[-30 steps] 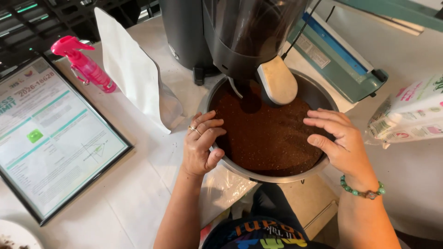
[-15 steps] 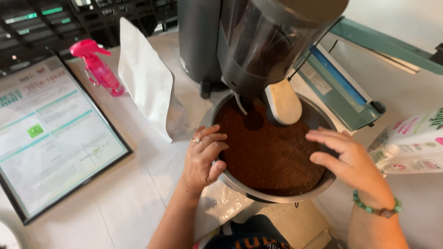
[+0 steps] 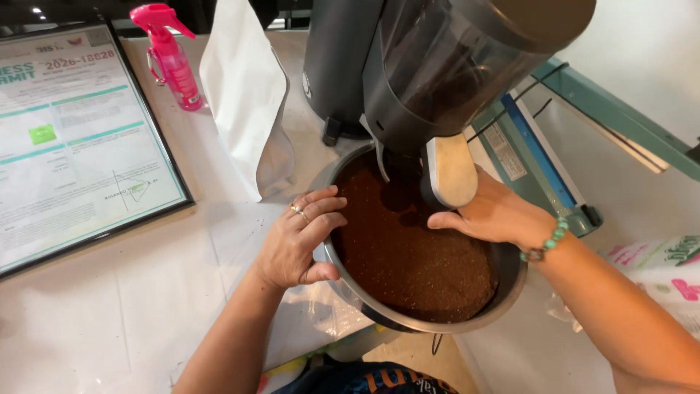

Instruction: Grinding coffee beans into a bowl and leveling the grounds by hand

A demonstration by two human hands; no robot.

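A steel bowl [image 3: 364,306] full of brown ground coffee [image 3: 415,255] sits under the spout of a dark grinder [image 3: 445,66]. My left hand [image 3: 295,241] grips the bowl's left rim, thumb outside and fingers over the edge. My right hand [image 3: 496,215], with a green bead bracelet on the wrist, reaches across the bowl's far right side. Its fingers rest at the cream-coloured flap [image 3: 450,171] hanging from the spout, touching it from behind.
A white pouch bag [image 3: 244,95] stands left of the grinder. A pink spray bottle [image 3: 169,55] stands behind it. A framed printed sheet [image 3: 73,138] lies at the left. A teal-edged sealer [image 3: 554,160] and printed bags [image 3: 663,270] are at the right.
My right hand has moved from the bowl's right rim up and across to the flap under the spout. The view has shifted closer and to the right. The left hand stays on the rim.
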